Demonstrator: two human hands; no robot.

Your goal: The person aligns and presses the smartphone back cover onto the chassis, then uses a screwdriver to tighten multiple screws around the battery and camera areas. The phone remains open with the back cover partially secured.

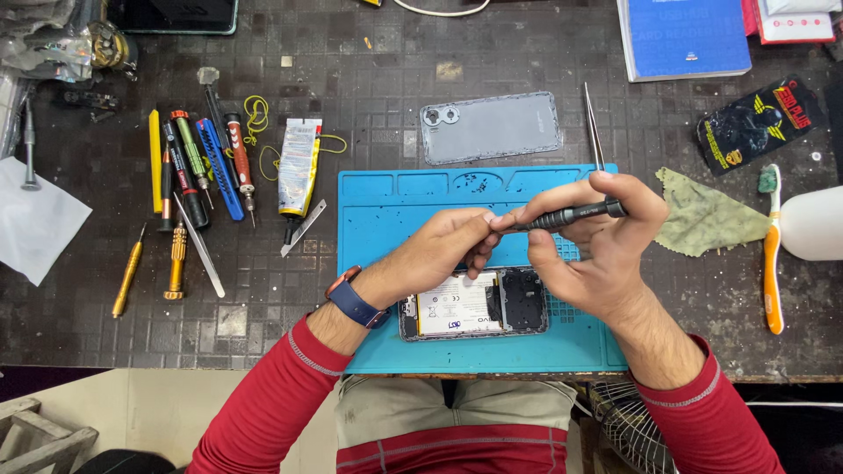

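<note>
Opened phone [474,305] lies on blue mat [386,219], just below both hands. Right hand [597,237] grips a screwdriver [566,214] lying crosswise; left hand [448,246] pinches its tip.

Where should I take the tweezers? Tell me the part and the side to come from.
Probably the upper, joined end of the tweezers, pinched across their width from the open tabletop side above. They lie flat and nearly vertical in the picture beside the back cover; that end is bare, while the lower end disappears behind the right hand over the blue mat.
</note>
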